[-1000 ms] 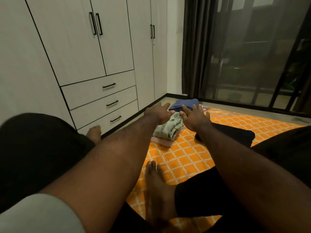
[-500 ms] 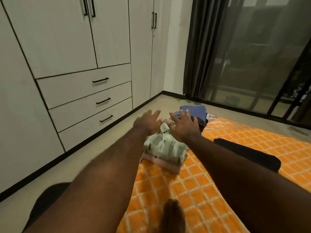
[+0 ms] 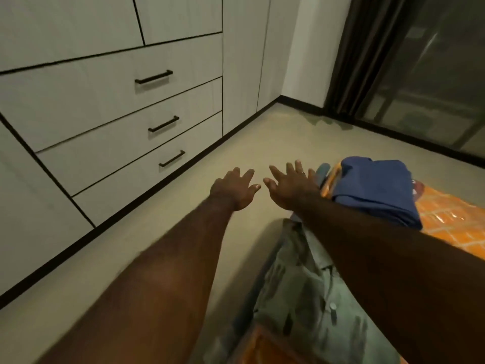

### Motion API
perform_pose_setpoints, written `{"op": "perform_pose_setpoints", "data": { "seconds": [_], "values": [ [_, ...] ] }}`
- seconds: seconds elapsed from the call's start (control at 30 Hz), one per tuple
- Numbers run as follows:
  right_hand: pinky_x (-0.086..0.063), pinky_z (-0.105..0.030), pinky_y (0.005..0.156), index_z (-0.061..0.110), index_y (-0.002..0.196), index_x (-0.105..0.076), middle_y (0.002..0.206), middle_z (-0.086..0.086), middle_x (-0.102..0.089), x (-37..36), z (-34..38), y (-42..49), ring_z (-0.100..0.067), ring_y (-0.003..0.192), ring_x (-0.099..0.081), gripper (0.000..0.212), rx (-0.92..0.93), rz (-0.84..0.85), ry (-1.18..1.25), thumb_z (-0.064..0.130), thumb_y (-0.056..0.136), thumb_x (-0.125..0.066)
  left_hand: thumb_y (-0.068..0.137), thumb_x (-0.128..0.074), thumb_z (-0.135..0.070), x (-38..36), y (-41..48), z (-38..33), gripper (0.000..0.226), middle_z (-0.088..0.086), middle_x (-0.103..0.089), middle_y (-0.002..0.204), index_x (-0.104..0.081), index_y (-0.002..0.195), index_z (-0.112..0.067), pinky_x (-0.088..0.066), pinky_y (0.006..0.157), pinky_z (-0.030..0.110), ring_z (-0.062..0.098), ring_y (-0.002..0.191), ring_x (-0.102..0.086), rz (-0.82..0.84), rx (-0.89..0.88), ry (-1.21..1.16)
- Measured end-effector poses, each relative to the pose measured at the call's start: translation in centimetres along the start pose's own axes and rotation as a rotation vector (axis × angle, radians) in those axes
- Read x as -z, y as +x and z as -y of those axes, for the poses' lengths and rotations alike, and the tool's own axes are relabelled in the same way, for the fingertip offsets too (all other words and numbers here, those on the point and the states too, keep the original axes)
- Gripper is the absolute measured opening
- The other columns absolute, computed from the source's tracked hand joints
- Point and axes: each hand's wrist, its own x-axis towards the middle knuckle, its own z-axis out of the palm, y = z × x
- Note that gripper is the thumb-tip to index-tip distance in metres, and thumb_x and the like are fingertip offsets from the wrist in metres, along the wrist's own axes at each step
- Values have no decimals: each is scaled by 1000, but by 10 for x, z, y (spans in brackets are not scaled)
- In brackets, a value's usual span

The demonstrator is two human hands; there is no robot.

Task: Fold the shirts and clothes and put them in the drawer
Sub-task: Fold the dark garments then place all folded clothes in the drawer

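Both arms stretch forward over the floor toward the wardrobe. My left hand (image 3: pixel 233 189) and my right hand (image 3: pixel 290 186) are spread flat with fingers straight, holding nothing, side by side above the bare floor. Under my right forearm lies the folded pale green patterned shirt (image 3: pixel 301 292). A folded blue garment (image 3: pixel 375 187) sits just right of my right hand on the orange mat (image 3: pixel 451 219). Three shut drawers (image 3: pixel 110 101) with black bar handles stand in the white wardrobe on the left; the bottom drawer handle (image 3: pixel 172 158) is nearest my left hand.
Beige floor (image 3: pixel 275 137) runs between the mat and the wardrobe's black plinth. Tall wardrobe doors (image 3: pixel 244 61) stand beyond the drawers. A dark curtain (image 3: pixel 367 48) and a glass sliding door (image 3: pixel 441 74) fill the right side.
My view and both arms have moved forward and left, toward the drawers. The hands have left the green shirt and now hover past it over the floor. The shirt stack stays on the mat.
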Motion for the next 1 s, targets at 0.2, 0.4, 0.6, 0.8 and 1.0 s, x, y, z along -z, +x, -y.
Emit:
{"op": "perform_pose_setpoints", "data": {
  "seconds": [0.2,0.4,0.6,0.8,1.0],
  "values": [
    [0,-60,125,37,163,-9,171,-12,-7,23,50,31,-34,158,5,65,64,138,9,65,104,-13,105,-26,-59,31,4,43,63,14,-23,165,-17,160,-29,-34,112,51,32,149,-28,88,77,-11],
    [-2,-60,125,38,163,-10,171,-11,-7,89,98,4,-34,158,4,65,84,228,29,65,103,-12,105,-26,-59,108,-33,73,64,16,-25,163,-20,160,-26,-34,111,51,34,147,-30,157,162,10],
    [0,-59,125,39,163,-8,172,-10,-2,182,152,-31,-33,158,8,64,111,273,19,64,103,-11,105,-27,-58,203,-89,99,66,18,-18,166,-18,160,-23,-29,115,51,35,151,-23,180,201,-6],
    [0,-60,125,40,162,-5,172,-11,-1,270,214,-66,-33,158,9,64,138,209,1,65,103,-8,105,-28,-58,304,-132,124,67,18,-18,166,-18,160,-23,-30,115,52,36,150,-24,171,187,-11],
    [1,-62,124,41,162,-3,171,-9,5,306,254,-91,-33,156,14,63,151,202,12,64,103,-10,105,-29,-57,368,-165,160,66,18,-20,165,-19,160,-22,-31,117,52,36,150,-27,140,221,-75]
  ]
}}
